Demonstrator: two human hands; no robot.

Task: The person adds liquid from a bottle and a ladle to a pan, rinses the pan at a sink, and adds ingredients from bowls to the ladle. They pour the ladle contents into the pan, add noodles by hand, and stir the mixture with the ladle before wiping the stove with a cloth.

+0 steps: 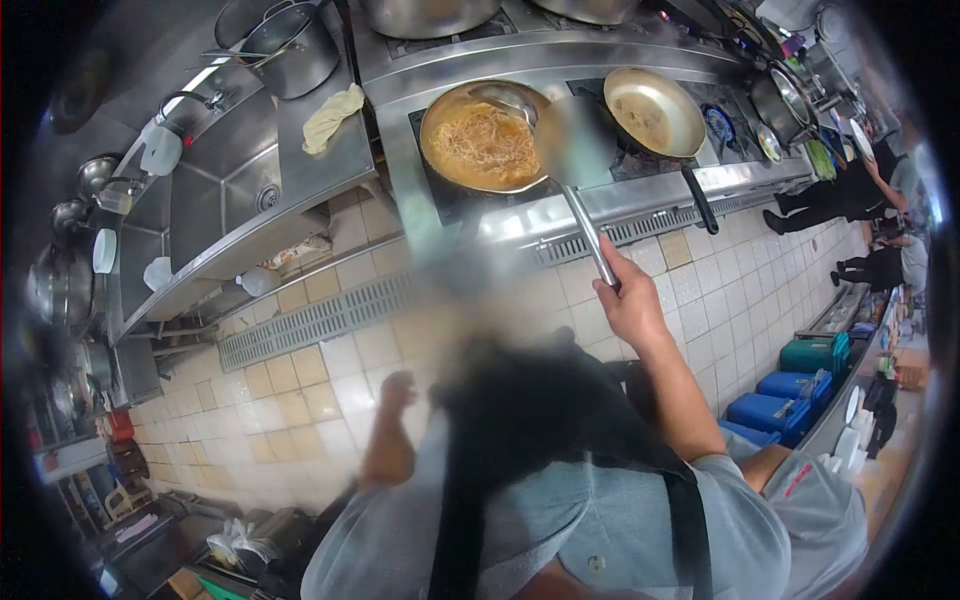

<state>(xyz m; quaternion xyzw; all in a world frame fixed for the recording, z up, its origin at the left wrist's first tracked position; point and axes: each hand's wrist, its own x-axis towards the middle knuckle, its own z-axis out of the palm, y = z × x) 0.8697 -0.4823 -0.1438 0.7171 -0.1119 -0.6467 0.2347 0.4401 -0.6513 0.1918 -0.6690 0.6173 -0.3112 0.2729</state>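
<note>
My right hand [628,300] grips the long metal handle of a ladle [585,225]. The ladle's bowl rests at the far rim of a wok [440,150] that holds noodles [485,140] in orange sauce on the stove. My left hand [395,392] hangs low over the tiled floor, away from the stove. It is blurred and nothing shows in it. My grey shirt and black apron fill the bottom of the view.
An empty pan [655,108] with a black handle sits right of the wok. At the left are a steel sink [215,190], a pot [295,50] and a cloth [332,115]. A floor drain grate [320,320] runs along the stove. Blue crates [785,400] and other people [850,195] are at the right.
</note>
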